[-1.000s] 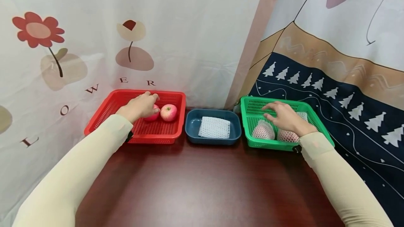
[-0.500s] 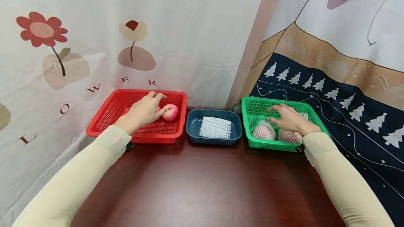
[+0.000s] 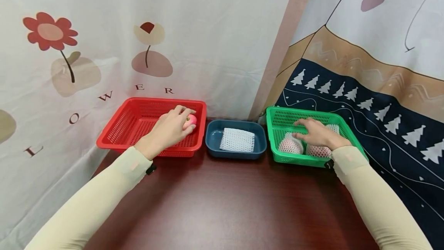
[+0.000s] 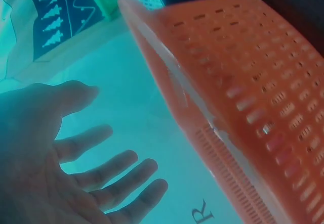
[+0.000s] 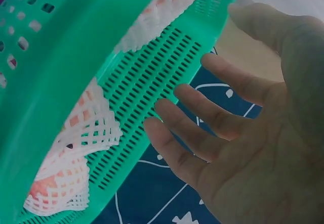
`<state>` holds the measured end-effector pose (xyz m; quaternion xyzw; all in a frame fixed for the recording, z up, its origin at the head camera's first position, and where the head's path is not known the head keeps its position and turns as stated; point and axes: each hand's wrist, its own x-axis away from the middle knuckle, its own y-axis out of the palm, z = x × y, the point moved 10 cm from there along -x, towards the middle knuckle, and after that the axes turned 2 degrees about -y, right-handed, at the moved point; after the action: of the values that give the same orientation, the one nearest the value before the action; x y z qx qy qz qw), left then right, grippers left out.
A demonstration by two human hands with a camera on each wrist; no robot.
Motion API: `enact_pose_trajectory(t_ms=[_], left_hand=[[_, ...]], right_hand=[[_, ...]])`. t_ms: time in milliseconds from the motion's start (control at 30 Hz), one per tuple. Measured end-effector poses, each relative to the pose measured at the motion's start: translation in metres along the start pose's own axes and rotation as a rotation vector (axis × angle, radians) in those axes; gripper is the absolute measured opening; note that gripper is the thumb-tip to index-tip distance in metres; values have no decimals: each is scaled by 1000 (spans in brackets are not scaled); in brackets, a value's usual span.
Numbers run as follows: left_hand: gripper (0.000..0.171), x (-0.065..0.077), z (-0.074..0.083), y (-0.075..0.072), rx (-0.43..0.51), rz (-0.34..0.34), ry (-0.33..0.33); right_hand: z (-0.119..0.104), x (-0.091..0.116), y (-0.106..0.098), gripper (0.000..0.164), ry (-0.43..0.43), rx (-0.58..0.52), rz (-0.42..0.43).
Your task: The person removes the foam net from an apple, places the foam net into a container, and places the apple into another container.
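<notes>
from my end, the left hand (image 3: 167, 129) has shifted rightward over the red plastic basket (image 3: 182, 152), now partly covering the pink apple (image 3: 190, 120) inside its right end; i judge that this fruit is being reached for, not yet gripped. its fingers are spread apart, holding nothing. the right hand (image 3: 317, 133) has barely moved, fingers loosely apart above the green plastic basket (image 3: 295, 159) and its net-wrapped apples (image 3: 290, 146). white foam netting (image 3: 237, 140) lies in the blue tray (image 3: 236, 155).

Left of the blue tray (image 3: 239, 155), my left fingers (image 3: 183, 112) partly hide an apple (image 3: 192, 120). Right of that tray, my right hand (image 3: 316, 132) partly covers a netted fruit (image 3: 317, 151). Nearer me than it, the head view's edge crops the worktop (image 3: 229, 203) and my sleeves (image 3: 93, 200).
</notes>
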<state>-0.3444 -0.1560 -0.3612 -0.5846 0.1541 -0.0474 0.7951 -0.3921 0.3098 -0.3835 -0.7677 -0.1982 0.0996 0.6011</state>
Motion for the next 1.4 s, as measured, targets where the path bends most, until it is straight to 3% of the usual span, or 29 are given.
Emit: enact_pose_trajectory(t_ms=[567, 933, 1400], left_hand=[[63, 6, 39, 11, 12, 43, 84], [56, 7, 70, 16, 46, 108, 188], [60, 4, 96, 37, 55, 52, 197]], right_hand=[[-17, -3, 19, 61, -29, -18, -99], [-22, -7, 26, 60, -54, 15, -156], [-29, -13, 39, 57, -83, -3, -243]])
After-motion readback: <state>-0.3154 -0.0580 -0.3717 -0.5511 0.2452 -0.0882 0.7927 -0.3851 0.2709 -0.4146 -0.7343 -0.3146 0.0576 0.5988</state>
